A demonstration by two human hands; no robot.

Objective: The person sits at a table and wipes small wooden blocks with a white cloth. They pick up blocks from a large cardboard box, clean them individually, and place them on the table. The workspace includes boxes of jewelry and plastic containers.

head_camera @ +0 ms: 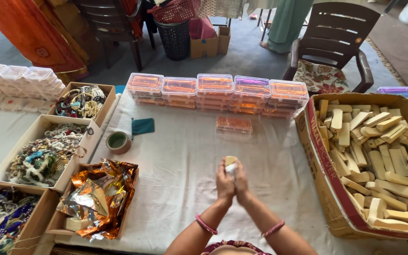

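White cloth covers the whole table (pixel 180 156) you're working at, with grey floor behind it and a brown plastic chair (pixel 336 38) with a flowery cushion off at the far right; a dark basket (pixel 174 38) and a small cardboard box (pixel 204 45) sit on the floor beyond that.

Your left hand (pixel 224 182) and right hand (pixel 240 183) are pressed together over the middle of the table, fingers curled in tight around a small pale wooden piece (pixel 231 161); only its rounded top pokes out above your fingertips, with a bit of white stuff just under it that I can't make out; pink bangles on both wrists.

Right of you there's a big cardboard carton (pixel 324 189) loaded with more pale wooden sticks (pixel 378 151); straight ahead a single clear orange-tinted case (pixel 233 124) lies alone on the cloth, and behind it a row of stacked cases (pixel 216 92) of the same sort.

On your left: a roll of brown tape (pixel 118 142), a teal scrap of cloth (pixel 143 126), a box with crumpled orange-and-silver foil (pixel 101 196), and open boxes of beaded jewellery (pixel 43 156); white plastic containers (pixel 20 80) are stacked at the far left edge.
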